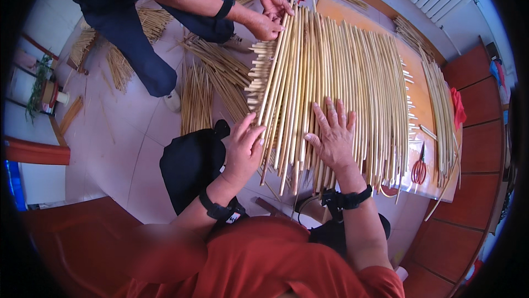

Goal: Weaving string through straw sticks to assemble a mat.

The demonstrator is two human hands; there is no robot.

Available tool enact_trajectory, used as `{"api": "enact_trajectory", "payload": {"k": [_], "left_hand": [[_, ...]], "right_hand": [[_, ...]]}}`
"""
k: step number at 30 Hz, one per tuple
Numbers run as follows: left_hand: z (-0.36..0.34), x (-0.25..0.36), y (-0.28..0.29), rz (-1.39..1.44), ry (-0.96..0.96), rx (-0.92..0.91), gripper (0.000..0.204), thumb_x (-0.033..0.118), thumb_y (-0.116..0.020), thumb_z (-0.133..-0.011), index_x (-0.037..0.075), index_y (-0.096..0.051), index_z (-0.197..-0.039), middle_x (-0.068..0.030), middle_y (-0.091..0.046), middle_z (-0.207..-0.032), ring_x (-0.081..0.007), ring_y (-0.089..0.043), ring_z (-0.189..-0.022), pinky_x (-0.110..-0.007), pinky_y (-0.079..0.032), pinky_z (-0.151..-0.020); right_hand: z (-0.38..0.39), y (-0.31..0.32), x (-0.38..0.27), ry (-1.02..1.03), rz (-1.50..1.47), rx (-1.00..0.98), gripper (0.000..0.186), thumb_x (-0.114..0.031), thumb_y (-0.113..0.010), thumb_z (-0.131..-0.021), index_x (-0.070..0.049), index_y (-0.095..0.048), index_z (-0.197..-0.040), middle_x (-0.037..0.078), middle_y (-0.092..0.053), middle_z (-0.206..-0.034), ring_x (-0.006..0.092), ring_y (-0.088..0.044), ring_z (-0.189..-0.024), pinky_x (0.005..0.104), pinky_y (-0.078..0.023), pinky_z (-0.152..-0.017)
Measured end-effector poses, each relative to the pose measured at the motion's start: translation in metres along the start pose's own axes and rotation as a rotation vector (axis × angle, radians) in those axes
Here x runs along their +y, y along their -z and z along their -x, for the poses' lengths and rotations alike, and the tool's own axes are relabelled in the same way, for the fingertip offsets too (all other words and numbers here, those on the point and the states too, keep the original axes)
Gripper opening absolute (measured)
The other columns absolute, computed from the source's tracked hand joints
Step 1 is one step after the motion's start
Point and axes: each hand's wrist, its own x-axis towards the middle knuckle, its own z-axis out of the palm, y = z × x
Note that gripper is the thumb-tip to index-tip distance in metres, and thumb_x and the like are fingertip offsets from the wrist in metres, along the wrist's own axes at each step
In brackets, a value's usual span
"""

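A wide mat-like layer of long, pale tan sticks (352, 72) lies side by side, with shorter sticks (259, 77) crossing beneath and poking out at both sides. My right hand (333, 135) rests flat on the layer near its close end, fingers spread. At the left edge my left hand (242, 149) has its fingers apart, their tips beside the outermost stick; whether they touch it I cannot tell. Across from me, a co-worker's two hands (267, 25) hold the far ends of the leftmost sticks.
An orange-brown table (413, 83) carries the sticks. Red-handled scissors (420, 171) and a loose row of sticks (442, 116) lie on its right. Stick bundles (196, 97) cover part of the tiled floor at left, near a black-covered seat (190, 165). Reddish-brown cabinets (468, 149) stand at right.
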Motion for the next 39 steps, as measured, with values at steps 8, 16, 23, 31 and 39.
{"api": "enact_trajectory", "payload": {"k": [8,16,23,31,39], "left_hand": [[0.001,0.005,-0.004,-0.062,-0.005,-0.048,0.028,-0.002,-0.064,-0.073,0.003,-0.061,-0.101,-0.0118,-0.052,-0.104,-0.0316,-0.052,-0.097,-0.041,-0.045,-0.086],[-0.001,0.008,-0.006,-0.117,-0.028,-0.111,0.028,0.004,-0.066,-0.077,0.002,-0.059,-0.104,-0.0132,-0.050,-0.104,-0.0305,-0.054,-0.094,-0.039,-0.046,-0.084],[-0.038,0.032,0.021,-0.300,0.022,-0.270,0.044,0.010,-0.070,-0.076,0.001,-0.055,-0.116,-0.0183,-0.047,-0.122,-0.0367,-0.047,-0.114,-0.046,-0.041,-0.097],[-0.239,-0.025,0.137,-1.563,-0.551,0.175,0.064,0.048,-0.049,-0.088,0.021,-0.035,-0.144,-0.0064,-0.029,-0.151,-0.0265,-0.021,-0.141,-0.052,-0.024,-0.107],[-0.274,-0.059,0.130,-1.020,-0.039,-0.051,0.053,0.040,-0.053,-0.089,0.013,-0.048,-0.133,-0.0226,-0.041,-0.139,-0.0362,-0.035,-0.131,-0.041,-0.028,-0.108]], "right_hand": [[-0.001,0.003,-0.002,-0.023,-0.028,-0.017,0.075,-0.070,-0.033,-0.085,-0.025,-0.033,-0.145,0.010,-0.027,-0.151,0.0344,-0.014,-0.142,0.0580,-0.002,-0.112],[-0.001,0.002,0.000,-0.026,-0.061,-0.026,0.073,-0.068,-0.034,-0.086,-0.025,-0.033,-0.145,0.011,-0.026,-0.151,0.0349,-0.012,-0.142,0.0581,-0.001,-0.112],[-0.001,0.007,0.000,-0.018,-0.085,-0.028,0.076,-0.069,-0.034,-0.086,-0.024,-0.029,-0.147,0.012,-0.023,-0.152,0.0338,-0.012,-0.142,0.0570,0.001,-0.112],[0.028,0.071,0.038,-0.088,-0.506,0.173,0.077,-0.063,-0.036,-0.090,-0.012,-0.026,-0.147,0.018,-0.021,-0.152,0.0339,-0.017,-0.142,0.0518,-0.006,-0.113],[0.175,0.052,0.095,-0.526,-0.747,0.463,0.050,-0.031,-0.055,-0.091,-0.004,-0.049,-0.132,0.019,-0.047,-0.136,0.0327,-0.041,-0.129,0.0439,-0.026,-0.109]]}}
